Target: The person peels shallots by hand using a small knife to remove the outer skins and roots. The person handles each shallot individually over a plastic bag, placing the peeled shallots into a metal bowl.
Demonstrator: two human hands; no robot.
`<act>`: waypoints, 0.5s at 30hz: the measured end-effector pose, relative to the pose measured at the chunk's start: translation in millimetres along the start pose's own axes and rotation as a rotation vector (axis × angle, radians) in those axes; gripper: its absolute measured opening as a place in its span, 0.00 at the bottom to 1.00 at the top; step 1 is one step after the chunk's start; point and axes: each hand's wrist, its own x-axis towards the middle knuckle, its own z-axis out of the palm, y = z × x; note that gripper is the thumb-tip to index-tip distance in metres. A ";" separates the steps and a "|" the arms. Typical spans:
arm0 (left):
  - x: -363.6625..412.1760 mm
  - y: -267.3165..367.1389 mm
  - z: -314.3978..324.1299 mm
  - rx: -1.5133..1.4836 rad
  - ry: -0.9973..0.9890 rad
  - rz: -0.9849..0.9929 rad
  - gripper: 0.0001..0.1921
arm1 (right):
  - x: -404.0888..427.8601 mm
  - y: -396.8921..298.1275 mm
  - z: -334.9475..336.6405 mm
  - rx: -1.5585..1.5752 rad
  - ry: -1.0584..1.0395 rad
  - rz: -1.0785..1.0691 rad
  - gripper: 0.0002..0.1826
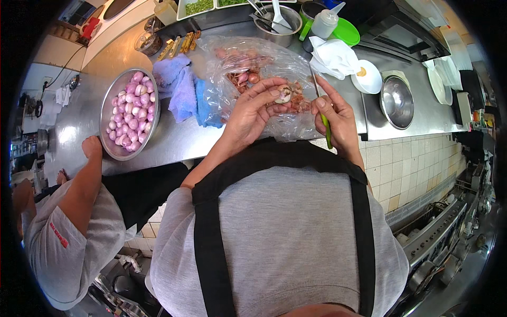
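Observation:
Between the thumb and fingers of my left hand (pixel 253 105) is a shallot (pixel 283 95), with a pale cut face showing. My right hand (pixel 336 115) grips a small knife with a green handle (pixel 326 128); its blade points away from me, apart from the shallot. Both hands are over a clear plastic bag (pixel 216 63) spread on the steel counter. Unpeeled shallots (pixel 247 76) lie in the bag, and loose brown skins (pixel 300 104) are heaped beside my left fingers. Off to the left, a steel bowl (pixel 103 119) holds many peeled pinkish shallots (pixel 132 111).
Purple and blue towels (pixel 182 89) lie between bowl and bag. Behind the bag stand a steel pot of utensils (pixel 279 37) and a squeeze bottle (pixel 324 23). Crumpled white paper (pixel 332 57), a white bowl (pixel 367 83) and a steel bowl (pixel 397 102) sit right. A co-worker's arm (pixel 85 190) reaches the counter left.

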 end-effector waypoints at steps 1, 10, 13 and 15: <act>0.1 0.0 0.0 0.005 0.000 -0.007 0.14 | -2.5 -2.7 3.2 -0.076 -0.017 -0.024 0.22; -2.2 -3.4 5.5 0.138 0.039 0.079 0.12 | -8.7 4.9 11.8 -0.433 -0.186 -0.056 0.24; -4.6 -2.5 6.7 0.186 0.036 0.104 0.12 | -7.1 8.7 12.1 -0.579 -0.176 -0.190 0.24; -4.5 -2.4 6.5 0.173 0.040 0.097 0.12 | -4.9 11.6 9.6 -0.659 -0.164 -0.241 0.24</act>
